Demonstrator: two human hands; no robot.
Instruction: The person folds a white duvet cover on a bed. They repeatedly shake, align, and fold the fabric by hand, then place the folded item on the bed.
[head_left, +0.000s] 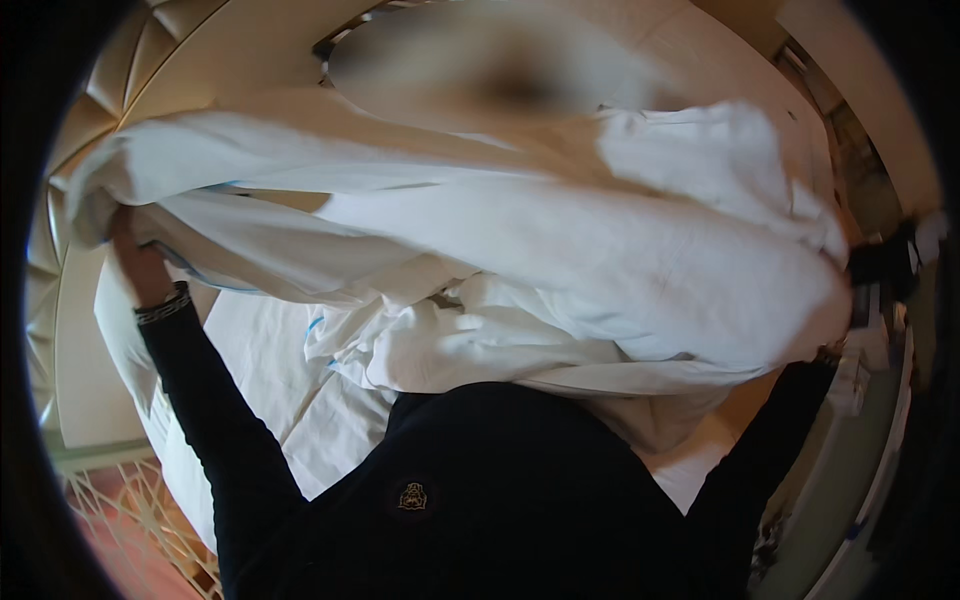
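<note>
A large white cloth with blue edging, probably a duvet cover (480, 217), stretches in the air across the view, with blurred folds. My left hand (144, 262) grips its left end, and the cloth drapes over my fingers. At the far right my right arm reaches the other end of the cloth, which is held up there. The fabric hides nearly all of my right hand (831, 349). Below the raised part, more of the cloth lies bunched against my body. Under it is a bed with a white sheet (262, 360).
A padded, quilted wall panel (105, 75) runs along the left. At lower left is a patterned carpet (135, 517). Dark items (885, 262) and a pale ledge (870, 345) stand beyond the bed at right. A blurred patch hides the top centre.
</note>
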